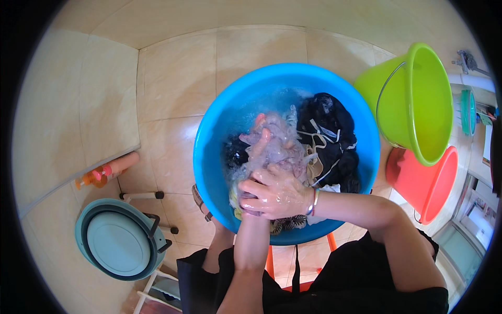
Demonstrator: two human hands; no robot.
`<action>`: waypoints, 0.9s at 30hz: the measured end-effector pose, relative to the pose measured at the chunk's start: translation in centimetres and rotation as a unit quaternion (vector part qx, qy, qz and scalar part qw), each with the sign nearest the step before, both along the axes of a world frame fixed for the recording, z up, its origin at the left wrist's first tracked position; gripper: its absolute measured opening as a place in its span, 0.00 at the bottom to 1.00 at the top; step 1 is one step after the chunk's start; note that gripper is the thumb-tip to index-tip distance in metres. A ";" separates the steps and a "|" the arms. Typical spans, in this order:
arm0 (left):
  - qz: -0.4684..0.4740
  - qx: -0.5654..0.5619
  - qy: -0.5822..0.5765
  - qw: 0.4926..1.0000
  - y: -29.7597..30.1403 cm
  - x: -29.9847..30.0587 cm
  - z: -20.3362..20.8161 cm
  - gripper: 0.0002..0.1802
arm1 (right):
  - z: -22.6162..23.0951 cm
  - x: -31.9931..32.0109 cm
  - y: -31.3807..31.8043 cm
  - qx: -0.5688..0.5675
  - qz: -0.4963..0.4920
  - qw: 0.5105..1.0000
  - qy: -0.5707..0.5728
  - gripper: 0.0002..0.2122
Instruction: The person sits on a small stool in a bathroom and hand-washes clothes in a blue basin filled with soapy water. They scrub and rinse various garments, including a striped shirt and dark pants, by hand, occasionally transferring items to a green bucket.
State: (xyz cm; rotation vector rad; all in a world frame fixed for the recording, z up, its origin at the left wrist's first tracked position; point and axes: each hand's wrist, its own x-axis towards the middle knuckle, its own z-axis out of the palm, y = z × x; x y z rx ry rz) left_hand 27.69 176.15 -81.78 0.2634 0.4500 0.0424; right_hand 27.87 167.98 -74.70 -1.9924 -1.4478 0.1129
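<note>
A wet, sudsy pale lilac garment (pixel 285 138) is bunched in the blue tub (pixel 206 141), its exact kind unclear. My left hand (pixel 258 149) reaches into it, fingers partly covered by cloth and foam, tips showing among the folds. Curled over the lower part of the bunch, my right hand (pixel 277 192) closes on the cloth just above my left wrist and hides part of the left hand. A light band circles my right wrist. Dark clothing (pixel 329 131) with pale straps lies on the right in the sudsy water. Patterned cloth (pixel 287 224) sits by the near rim.
A green bucket (pixel 387 94) and a red bucket (pixel 418 180) stand right of the tub. On the left are a grey-blue collapsible basin (pixel 117 243) and pink and orange bottles (pixel 117 166) by the wall. Orange legs (pixel 270 261) show below the tub.
</note>
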 end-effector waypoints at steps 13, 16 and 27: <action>0.126 -0.054 0.149 0.979 -1.1 -1.4 1.2 0.20 | -5.1 7.1 1.4 0.060 -0.195 0.976 0.081 0.07; 0.059 0.238 0.313 0.918 -1.2 0.0 1.0 0.14 | -10.0 9.7 -2.6 -0.119 -0.279 0.945 0.120 0.10; 0.022 0.295 0.330 0.896 3.3 -3.6 -10.4 0.27 | -13.8 7.8 -1.4 -0.344 -0.137 0.929 0.030 0.25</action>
